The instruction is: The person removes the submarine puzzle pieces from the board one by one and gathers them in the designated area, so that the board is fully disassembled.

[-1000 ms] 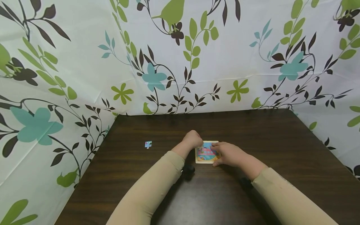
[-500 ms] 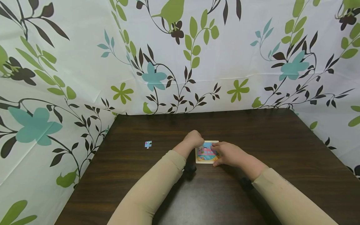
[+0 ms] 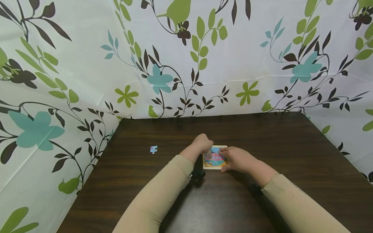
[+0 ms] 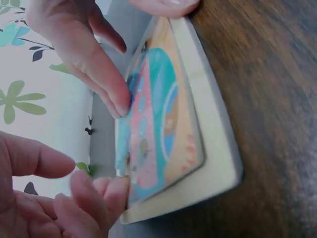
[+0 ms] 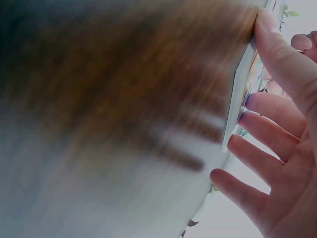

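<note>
A small framed jigsaw puzzle (image 3: 215,159) lies on the table, with a colourful pink, teal and orange picture in a pale wooden frame. My left hand (image 3: 201,144) is at its upper left corner with fingers curled. In the left wrist view, fingertips (image 4: 116,191) of that hand touch the puzzle's edge beside a raised-looking light blue part (image 4: 122,144). My right hand (image 3: 240,159) rests over the right side, its fingers fairly straight on the picture and its thumb (image 5: 270,37) against the frame's near edge. A loose blue jigsaw piece (image 3: 153,149) lies apart to the left.
The dark wooden table (image 3: 163,129) has patterned cloth (image 3: 186,58) hanging along its back and sides. Dark wrist devices sit under both forearms, one near the left wrist (image 3: 198,174).
My left hand has shifted slightly right along the puzzle's upper left corner. The right hand stays on the puzzle, and the loose jigsaw piece has not moved.
</note>
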The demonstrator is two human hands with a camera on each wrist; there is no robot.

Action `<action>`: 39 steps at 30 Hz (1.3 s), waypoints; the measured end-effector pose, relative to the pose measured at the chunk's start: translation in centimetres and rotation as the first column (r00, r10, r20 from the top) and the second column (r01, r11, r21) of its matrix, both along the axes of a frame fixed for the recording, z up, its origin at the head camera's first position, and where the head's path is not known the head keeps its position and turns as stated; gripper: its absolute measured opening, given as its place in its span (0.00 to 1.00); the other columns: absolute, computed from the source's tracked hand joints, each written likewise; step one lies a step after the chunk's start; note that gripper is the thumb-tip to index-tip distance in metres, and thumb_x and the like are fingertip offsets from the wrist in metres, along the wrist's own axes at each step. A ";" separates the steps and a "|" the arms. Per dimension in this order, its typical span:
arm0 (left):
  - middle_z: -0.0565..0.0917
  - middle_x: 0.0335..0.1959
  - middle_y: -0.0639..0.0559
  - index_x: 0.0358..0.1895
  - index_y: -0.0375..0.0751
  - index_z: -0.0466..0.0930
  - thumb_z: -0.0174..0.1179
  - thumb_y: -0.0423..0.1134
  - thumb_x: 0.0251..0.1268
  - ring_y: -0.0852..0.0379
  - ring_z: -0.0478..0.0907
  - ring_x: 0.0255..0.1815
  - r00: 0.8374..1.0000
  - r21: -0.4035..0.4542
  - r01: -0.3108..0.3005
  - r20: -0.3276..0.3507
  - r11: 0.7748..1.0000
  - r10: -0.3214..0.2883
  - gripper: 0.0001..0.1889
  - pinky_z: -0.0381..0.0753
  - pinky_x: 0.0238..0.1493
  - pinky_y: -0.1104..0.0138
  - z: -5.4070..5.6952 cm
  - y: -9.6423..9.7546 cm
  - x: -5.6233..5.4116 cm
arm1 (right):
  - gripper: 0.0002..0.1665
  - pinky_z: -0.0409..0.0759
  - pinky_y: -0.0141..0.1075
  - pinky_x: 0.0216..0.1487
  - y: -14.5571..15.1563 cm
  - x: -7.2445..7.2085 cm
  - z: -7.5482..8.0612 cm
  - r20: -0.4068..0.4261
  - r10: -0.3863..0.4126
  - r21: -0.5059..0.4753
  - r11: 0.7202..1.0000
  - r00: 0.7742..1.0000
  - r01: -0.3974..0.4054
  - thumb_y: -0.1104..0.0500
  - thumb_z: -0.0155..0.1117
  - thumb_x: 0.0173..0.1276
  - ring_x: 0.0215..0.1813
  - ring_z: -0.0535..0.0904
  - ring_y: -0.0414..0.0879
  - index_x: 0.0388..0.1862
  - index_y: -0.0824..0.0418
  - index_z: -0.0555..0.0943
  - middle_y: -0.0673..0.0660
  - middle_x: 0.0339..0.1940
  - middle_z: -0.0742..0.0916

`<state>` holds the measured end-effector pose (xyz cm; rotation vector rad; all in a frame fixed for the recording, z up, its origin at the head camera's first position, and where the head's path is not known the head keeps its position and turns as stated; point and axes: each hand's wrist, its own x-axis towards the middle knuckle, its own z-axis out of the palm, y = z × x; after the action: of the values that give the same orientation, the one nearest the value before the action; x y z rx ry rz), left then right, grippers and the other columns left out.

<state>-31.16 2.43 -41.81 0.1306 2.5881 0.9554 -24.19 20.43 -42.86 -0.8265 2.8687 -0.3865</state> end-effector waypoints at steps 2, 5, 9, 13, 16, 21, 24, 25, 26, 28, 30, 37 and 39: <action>0.77 0.16 0.49 0.47 0.29 0.78 0.54 0.40 0.70 0.60 0.67 0.09 1.000 -0.003 -0.003 -0.006 1.000 0.003 0.14 0.69 0.15 0.71 -0.1 0.0 0.1 | 0.46 0.71 0.54 0.61 0.0 0.0 0.0 -0.002 0.001 0.002 1.000 1.000 -0.001 0.41 0.78 0.51 0.66 0.71 0.62 0.62 0.68 0.78 0.66 0.66 0.77; 0.79 0.24 0.49 0.40 0.32 0.81 0.58 0.39 0.64 0.58 0.71 0.17 0.998 -0.055 0.010 -0.059 0.998 -0.013 0.11 0.72 0.21 0.68 -0.1 -0.2 0.3 | 0.46 0.71 0.54 0.62 0.0 0.1 0.0 0.002 -0.004 0.005 1.000 1.000 0.004 0.42 0.79 0.51 0.67 0.71 0.62 0.62 0.68 0.78 0.65 0.66 0.76; 0.83 0.33 0.48 0.35 0.35 0.84 0.66 0.41 0.57 0.53 0.77 0.30 0.991 -0.109 -0.005 -0.130 0.994 -0.010 0.11 0.78 0.34 0.62 -0.4 -0.1 0.6 | 0.47 0.70 0.55 0.62 0.0 0.1 0.0 0.000 -0.002 0.015 1.000 1.000 0.002 0.41 0.78 0.51 0.67 0.70 0.62 0.63 0.68 0.77 0.65 0.67 0.76; 0.84 0.34 0.49 0.33 0.38 0.85 0.71 0.46 0.55 0.53 0.78 0.33 0.990 -0.147 -0.028 -0.139 0.989 0.008 0.14 0.80 0.37 0.59 -0.8 0.4 0.6 | 0.47 0.70 0.55 0.61 0.2 0.1 0.0 -0.012 0.006 0.015 1.000 1.000 -0.006 0.41 0.78 0.51 0.67 0.70 0.62 0.63 0.68 0.78 0.65 0.67 0.76; 0.83 0.34 0.51 0.34 0.39 0.85 0.72 0.47 0.55 0.53 0.77 0.31 0.990 -0.178 -0.033 -0.139 0.983 0.008 0.14 0.80 0.35 0.59 -1.0 0.7 0.6 | 0.47 0.70 0.55 0.62 0.2 0.1 0.0 -0.022 0.017 0.011 1.000 1.000 -0.017 0.41 0.78 0.50 0.67 0.71 0.62 0.63 0.68 0.77 0.65 0.67 0.76; 0.82 0.32 0.51 0.35 0.38 0.84 0.72 0.45 0.56 0.54 0.76 0.29 0.992 -0.188 -0.032 -0.128 0.982 0.008 0.13 0.78 0.32 0.61 -1.0 0.9 0.5 | 0.45 0.73 0.56 0.59 0.1 0.1 0.0 -0.039 0.044 -0.010 0.999 0.998 -0.044 0.43 0.79 0.50 0.65 0.73 0.62 0.64 0.63 0.78 0.66 0.65 0.77; 0.82 0.32 0.50 0.35 0.38 0.84 0.72 0.44 0.56 0.54 0.76 0.29 0.993 -0.184 -0.033 -0.121 0.982 0.010 0.13 0.78 0.32 0.61 -1.0 0.9 0.4 | 0.42 0.74 0.56 0.56 0.1 0.1 -0.1 -0.055 0.063 -0.019 0.998 0.997 -0.064 0.45 0.80 0.49 0.64 0.74 0.62 0.63 0.59 0.80 0.67 0.65 0.77; 0.82 0.33 0.50 0.36 0.38 0.84 0.72 0.44 0.56 0.54 0.76 0.30 0.993 -0.182 -0.032 -0.119 0.983 0.011 0.13 0.79 0.33 0.61 -1.0 0.9 0.5 | 0.41 0.75 0.56 0.56 0.1 0.2 -0.1 -0.060 0.067 -0.019 0.997 0.996 -0.068 0.45 0.80 0.49 0.64 0.74 0.62 0.62 0.59 0.80 0.67 0.65 0.77; 0.82 0.33 0.50 0.36 0.38 0.84 0.71 0.44 0.56 0.53 0.76 0.30 0.993 -0.183 -0.033 -0.118 0.983 0.011 0.13 0.79 0.33 0.61 -1.0 0.9 0.5 | 0.41 0.75 0.56 0.56 0.1 0.2 -0.1 -0.062 0.069 -0.018 0.997 0.996 -0.070 0.45 0.80 0.49 0.64 0.74 0.62 0.62 0.58 0.81 0.67 0.65 0.77; 0.83 0.35 0.49 0.39 0.37 0.84 0.71 0.44 0.57 0.53 0.77 0.33 0.993 -0.181 -0.029 -0.119 0.983 0.007 0.14 0.79 0.36 0.60 -0.9 0.9 0.5 | 0.39 0.75 0.55 0.56 0.0 0.2 -0.1 -0.071 0.073 -0.014 0.997 0.995 -0.074 0.45 0.80 0.49 0.63 0.75 0.63 0.60 0.59 0.82 0.67 0.65 0.77; 0.83 0.37 0.48 0.40 0.37 0.84 0.71 0.44 0.57 0.52 0.78 0.35 0.992 -0.170 -0.025 -0.122 0.985 0.004 0.15 0.80 0.39 0.60 -0.9 0.8 0.6 | 0.39 0.75 0.55 0.56 0.0 0.1 -0.1 -0.071 0.073 -0.009 0.997 0.995 -0.074 0.44 0.80 0.49 0.63 0.75 0.63 0.60 0.59 0.82 0.68 0.64 0.77; 0.81 0.34 0.51 0.37 0.40 0.83 0.69 0.42 0.58 0.53 0.77 0.36 0.993 -0.103 -0.004 -0.118 0.995 -0.008 0.10 0.79 0.39 0.61 -0.6 0.6 0.8 | 0.40 0.76 0.54 0.55 -0.2 0.0 0.0 -0.059 0.074 0.007 0.997 0.996 -0.074 0.44 0.80 0.49 0.63 0.75 0.62 0.60 0.60 0.82 0.67 0.64 0.77; 0.80 0.33 0.52 0.36 0.40 0.82 0.68 0.41 0.58 0.53 0.77 0.34 0.992 -0.084 0.014 -0.122 0.996 -0.024 0.08 0.79 0.37 0.61 -0.5 0.6 0.8 | 0.40 0.75 0.54 0.56 -0.3 0.0 0.1 -0.053 0.069 0.008 0.998 0.996 -0.069 0.44 0.80 0.49 0.63 0.75 0.62 0.60 0.60 0.82 0.67 0.64 0.77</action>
<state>-30.36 3.08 -42.34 0.1974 2.7298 0.8561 -24.17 20.17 -42.80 -0.9459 2.8793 -0.3527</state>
